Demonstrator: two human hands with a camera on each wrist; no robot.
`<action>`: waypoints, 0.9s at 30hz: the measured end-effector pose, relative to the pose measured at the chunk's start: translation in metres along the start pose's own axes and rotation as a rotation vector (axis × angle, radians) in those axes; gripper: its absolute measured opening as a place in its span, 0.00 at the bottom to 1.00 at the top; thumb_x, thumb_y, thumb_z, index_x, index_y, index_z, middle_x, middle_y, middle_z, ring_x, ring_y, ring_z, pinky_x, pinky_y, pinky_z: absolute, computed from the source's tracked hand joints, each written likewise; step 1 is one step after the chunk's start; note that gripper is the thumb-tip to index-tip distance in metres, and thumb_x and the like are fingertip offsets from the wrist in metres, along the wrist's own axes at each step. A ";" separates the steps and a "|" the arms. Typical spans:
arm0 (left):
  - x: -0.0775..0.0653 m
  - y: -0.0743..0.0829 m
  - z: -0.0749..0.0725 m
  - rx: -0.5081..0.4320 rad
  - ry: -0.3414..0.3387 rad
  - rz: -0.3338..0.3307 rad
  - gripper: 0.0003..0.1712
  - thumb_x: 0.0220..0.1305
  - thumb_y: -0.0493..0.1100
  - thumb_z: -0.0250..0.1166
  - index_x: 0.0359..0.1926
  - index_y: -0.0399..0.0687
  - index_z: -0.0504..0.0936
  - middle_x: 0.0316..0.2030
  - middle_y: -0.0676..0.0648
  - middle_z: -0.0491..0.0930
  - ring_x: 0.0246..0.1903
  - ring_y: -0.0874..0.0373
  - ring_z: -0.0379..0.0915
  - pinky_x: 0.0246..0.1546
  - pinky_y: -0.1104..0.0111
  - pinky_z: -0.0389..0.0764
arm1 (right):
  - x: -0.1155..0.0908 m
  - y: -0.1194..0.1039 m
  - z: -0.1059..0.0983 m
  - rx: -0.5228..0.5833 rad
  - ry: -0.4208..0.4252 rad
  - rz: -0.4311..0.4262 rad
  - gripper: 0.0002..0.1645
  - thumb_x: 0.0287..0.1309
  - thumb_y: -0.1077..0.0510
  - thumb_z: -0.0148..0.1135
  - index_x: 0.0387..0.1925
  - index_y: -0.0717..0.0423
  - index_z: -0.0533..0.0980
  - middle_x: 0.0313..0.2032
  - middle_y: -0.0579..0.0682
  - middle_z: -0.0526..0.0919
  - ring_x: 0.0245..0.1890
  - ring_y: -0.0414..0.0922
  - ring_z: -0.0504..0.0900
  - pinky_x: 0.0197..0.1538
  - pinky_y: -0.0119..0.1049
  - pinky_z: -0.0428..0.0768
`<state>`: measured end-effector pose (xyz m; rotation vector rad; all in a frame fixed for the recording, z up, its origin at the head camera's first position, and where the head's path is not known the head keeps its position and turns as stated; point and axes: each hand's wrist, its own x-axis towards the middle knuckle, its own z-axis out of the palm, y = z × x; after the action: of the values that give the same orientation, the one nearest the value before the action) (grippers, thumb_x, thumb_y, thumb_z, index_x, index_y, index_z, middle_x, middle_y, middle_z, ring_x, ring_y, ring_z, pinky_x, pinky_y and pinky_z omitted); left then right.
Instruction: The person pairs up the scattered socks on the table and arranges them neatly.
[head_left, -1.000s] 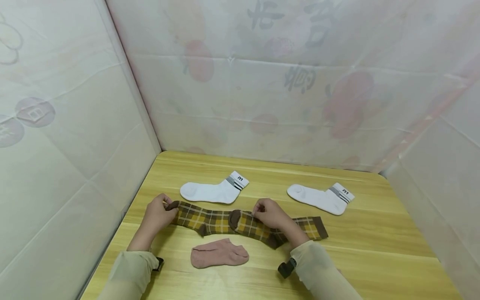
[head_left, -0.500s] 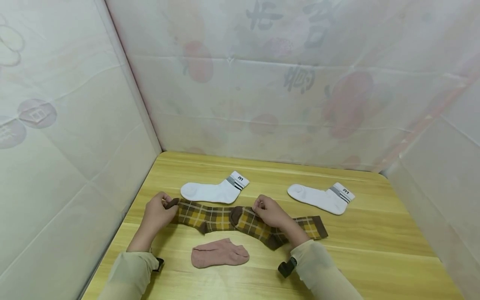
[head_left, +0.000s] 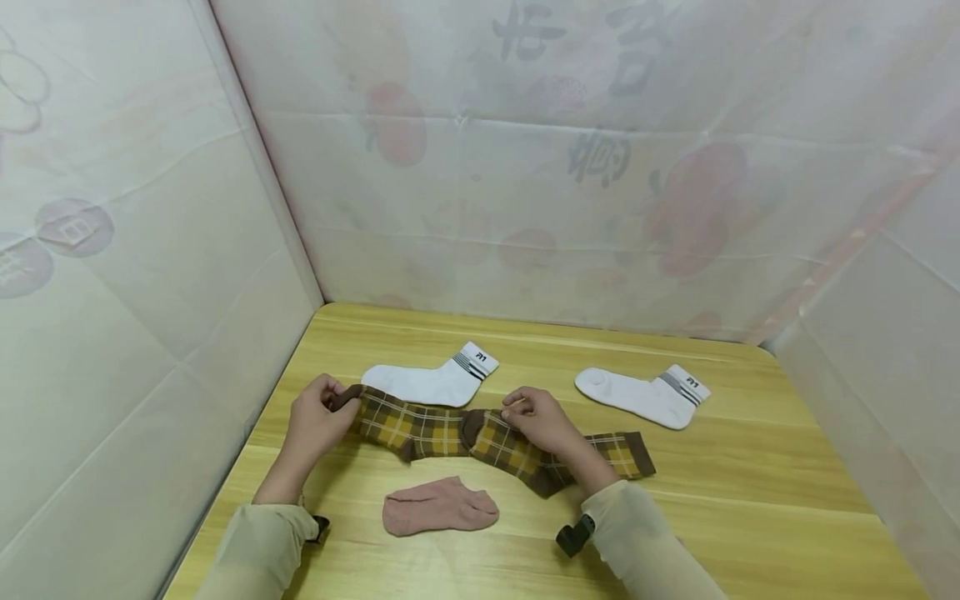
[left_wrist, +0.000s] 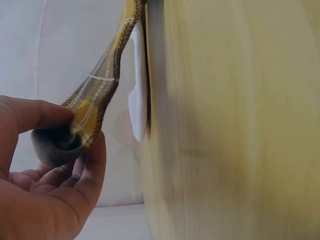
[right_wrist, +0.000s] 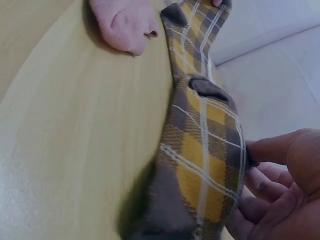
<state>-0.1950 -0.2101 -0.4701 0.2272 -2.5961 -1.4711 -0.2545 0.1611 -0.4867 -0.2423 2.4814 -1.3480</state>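
Two brown-and-yellow plaid socks lie end to end in the head view. My left hand point(head_left: 321, 417) pinches the dark brown end of the left plaid sock point(head_left: 386, 421), holding it raised off the table, as the left wrist view shows. The right plaid sock point(head_left: 506, 446) laps over the other end of it with its dark brown toe point(right_wrist: 212, 89). My right hand point(head_left: 542, 423) pinches this sock's far edge between thumb and fingers, near the toe. The right forearm hides part of its leg; the brown cuff point(head_left: 640, 454) shows beyond.
A pink ankle sock point(head_left: 440, 507) lies in front of the plaid socks. Behind them are a white striped sock point(head_left: 420, 385) at left and another white sock point(head_left: 637, 396) at right. The wooden table point(head_left: 750, 517) is bounded by fabric-covered walls point(head_left: 480, 208).
My left hand has lifted its end of the plaid sock, which now overlaps the left white sock in the head view. My right hand has moved slightly away from the body with the other sock's edge.
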 end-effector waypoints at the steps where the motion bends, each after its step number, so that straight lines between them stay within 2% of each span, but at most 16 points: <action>1: 0.000 0.000 0.000 -0.010 0.004 0.007 0.08 0.69 0.37 0.68 0.41 0.40 0.77 0.30 0.41 0.82 0.30 0.52 0.73 0.29 0.65 0.76 | 0.000 -0.001 -0.001 0.008 -0.006 0.002 0.12 0.73 0.61 0.65 0.53 0.62 0.82 0.43 0.56 0.90 0.41 0.45 0.86 0.40 0.37 0.82; 8: 0.001 0.000 0.000 -0.055 0.026 0.038 0.08 0.69 0.37 0.69 0.40 0.41 0.77 0.33 0.40 0.84 0.29 0.54 0.74 0.31 0.66 0.77 | 0.000 -0.003 -0.004 0.049 -0.042 0.010 0.14 0.69 0.63 0.68 0.53 0.65 0.84 0.41 0.56 0.87 0.39 0.44 0.84 0.40 0.36 0.81; 14: -0.001 0.001 0.001 -0.091 0.050 0.056 0.08 0.68 0.36 0.70 0.39 0.40 0.77 0.35 0.39 0.84 0.30 0.54 0.74 0.31 0.67 0.77 | 0.001 -0.001 -0.003 0.067 -0.061 0.029 0.12 0.68 0.63 0.69 0.51 0.62 0.85 0.40 0.55 0.84 0.37 0.44 0.81 0.39 0.37 0.79; 21: -0.002 0.002 0.002 -0.154 0.072 0.081 0.09 0.68 0.36 0.70 0.38 0.41 0.77 0.32 0.43 0.82 0.26 0.57 0.71 0.27 0.68 0.75 | 0.001 0.001 -0.001 0.021 0.015 -0.002 0.08 0.72 0.63 0.65 0.47 0.59 0.87 0.45 0.54 0.87 0.46 0.45 0.82 0.43 0.36 0.82; 25: -0.002 0.003 0.002 -0.208 0.086 0.107 0.10 0.68 0.35 0.71 0.37 0.40 0.76 0.31 0.45 0.80 0.24 0.58 0.69 0.25 0.69 0.74 | 0.002 0.005 0.000 0.025 0.030 -0.023 0.08 0.76 0.62 0.61 0.48 0.57 0.84 0.45 0.54 0.85 0.42 0.46 0.82 0.40 0.38 0.82; 27: -0.003 0.004 0.003 -0.232 0.092 0.125 0.10 0.68 0.34 0.71 0.36 0.39 0.75 0.31 0.46 0.79 0.25 0.59 0.70 0.25 0.70 0.74 | 0.002 0.006 0.001 0.031 0.031 -0.034 0.07 0.78 0.61 0.59 0.50 0.56 0.82 0.46 0.55 0.85 0.42 0.48 0.82 0.42 0.40 0.82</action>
<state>-0.1933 -0.2051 -0.4680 0.1001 -2.2992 -1.6564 -0.2559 0.1630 -0.4923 -0.2592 2.4902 -1.4128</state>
